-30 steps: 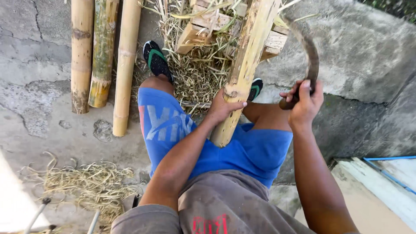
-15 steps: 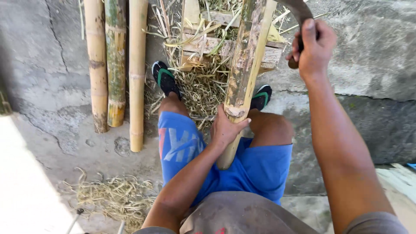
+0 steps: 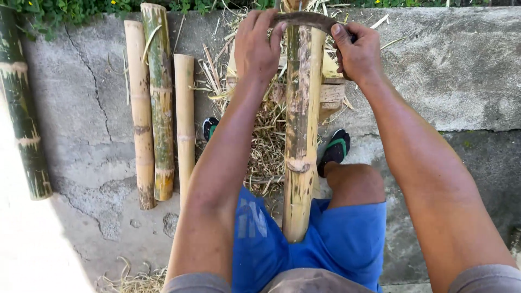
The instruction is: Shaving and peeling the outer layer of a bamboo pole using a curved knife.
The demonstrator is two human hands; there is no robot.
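While both hands (image 3: 259,46) grip blade (image 3: 304,19), bamboo (image 3: 300,135) beneath.

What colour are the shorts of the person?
The shorts are bright blue, seen best in the head view.

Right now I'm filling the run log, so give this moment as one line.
left hand: grips curved blade | right hand: grips blade | blade: across bamboo pole | pole: between knees

One head-worn camera looks steeply down and forward over the person's own lap, close in. Both forearms run up the frame from the bottom edge to the top, where the concrete ground (image 3: 450,70) meets a strip of greenery.
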